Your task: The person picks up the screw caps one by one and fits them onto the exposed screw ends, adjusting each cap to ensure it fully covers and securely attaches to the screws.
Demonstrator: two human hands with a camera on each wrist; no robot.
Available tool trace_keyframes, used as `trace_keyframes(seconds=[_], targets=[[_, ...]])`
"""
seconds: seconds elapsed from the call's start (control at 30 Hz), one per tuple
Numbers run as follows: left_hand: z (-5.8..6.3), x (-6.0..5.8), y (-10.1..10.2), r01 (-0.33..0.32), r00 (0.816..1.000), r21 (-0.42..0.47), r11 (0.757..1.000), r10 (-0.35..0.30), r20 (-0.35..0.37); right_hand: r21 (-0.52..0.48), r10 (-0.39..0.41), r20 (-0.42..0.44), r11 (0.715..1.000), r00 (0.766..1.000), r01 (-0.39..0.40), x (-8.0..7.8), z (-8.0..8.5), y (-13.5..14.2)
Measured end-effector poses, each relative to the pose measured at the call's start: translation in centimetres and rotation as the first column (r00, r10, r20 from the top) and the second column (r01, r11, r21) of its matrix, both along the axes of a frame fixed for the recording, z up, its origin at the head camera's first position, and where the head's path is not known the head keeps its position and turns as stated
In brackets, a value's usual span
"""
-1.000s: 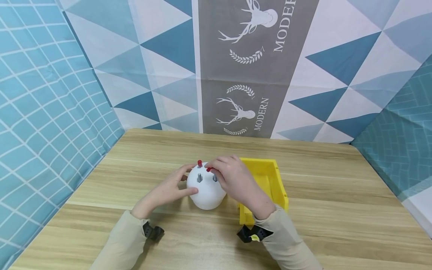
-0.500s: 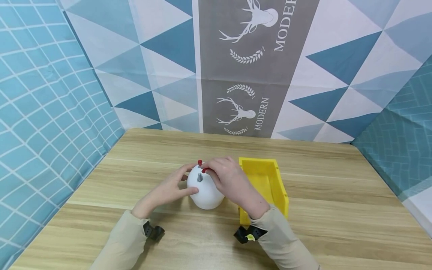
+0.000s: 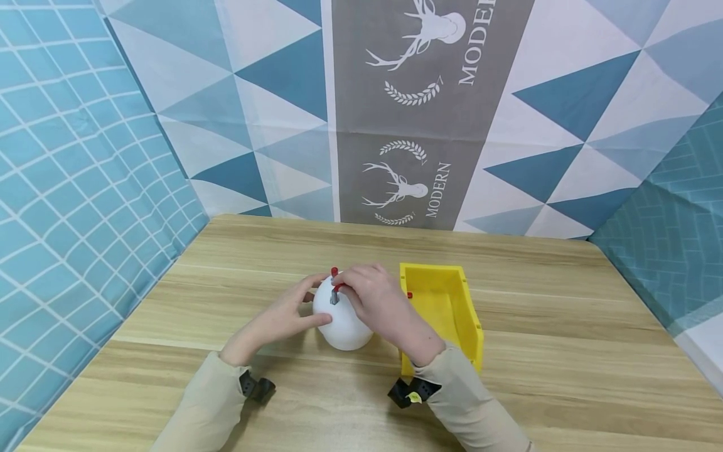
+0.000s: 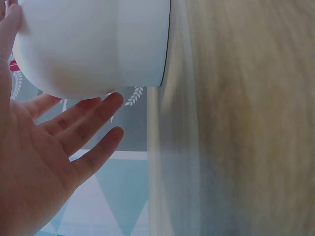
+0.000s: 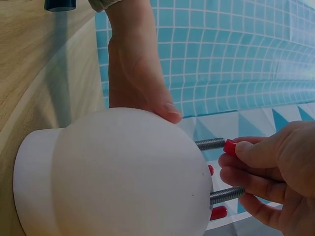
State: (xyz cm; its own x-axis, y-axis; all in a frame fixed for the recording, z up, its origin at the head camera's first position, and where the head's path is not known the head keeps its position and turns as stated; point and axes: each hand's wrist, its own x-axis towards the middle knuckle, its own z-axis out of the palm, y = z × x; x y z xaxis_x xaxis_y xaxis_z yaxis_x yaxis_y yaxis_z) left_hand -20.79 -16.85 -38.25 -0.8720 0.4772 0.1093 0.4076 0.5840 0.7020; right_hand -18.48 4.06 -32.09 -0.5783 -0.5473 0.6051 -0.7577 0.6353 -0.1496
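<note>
A white dome-shaped body (image 3: 344, 329) stands on the table, with threaded metal bolts sticking up from its top. My left hand (image 3: 288, 314) holds its left side, thumb in front and fingers behind; in the left wrist view the fingers (image 4: 81, 130) spread along its curve. My right hand (image 3: 377, 307) pinches a small red cap (image 5: 230, 147) between thumb and fingertips. That cap sits right at the tip of the near-left bolt (image 5: 210, 143). Another bare bolt (image 5: 227, 195) shows below it in the right wrist view. One far bolt wears a red cap (image 3: 334, 272).
Right of the dome, a yellow box (image 3: 473, 314) stands partly behind my right forearm, with a loose red cap (image 3: 410, 295) showing in it. The wooden table (image 3: 565, 339) reaches back to a patterned wall cloth (image 3: 294, 125).
My right hand has moved left with the red cap, from beside the right bolt to the tip of the near-left one. The loose cap in the box has come into view. My left hand stays put.
</note>
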Motion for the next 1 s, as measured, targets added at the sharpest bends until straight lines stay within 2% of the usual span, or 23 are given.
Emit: trace_keyframes(seconds=[0.27,1.0], targets=[[0.03,0.00,-0.02,-0.004,1.000,-0.005,1.000,0.004,0.008,0.003,-0.001,0.022,1.000,1.000,0.001,0.13,0.06,-0.35],[-0.28,-0.11,-0.19,0.008,1.000,-0.003,1.000,-0.008,-0.018,-0.011,0.010,-0.009,1.000,1.000,-0.010,0.01,-0.36,-0.68]])
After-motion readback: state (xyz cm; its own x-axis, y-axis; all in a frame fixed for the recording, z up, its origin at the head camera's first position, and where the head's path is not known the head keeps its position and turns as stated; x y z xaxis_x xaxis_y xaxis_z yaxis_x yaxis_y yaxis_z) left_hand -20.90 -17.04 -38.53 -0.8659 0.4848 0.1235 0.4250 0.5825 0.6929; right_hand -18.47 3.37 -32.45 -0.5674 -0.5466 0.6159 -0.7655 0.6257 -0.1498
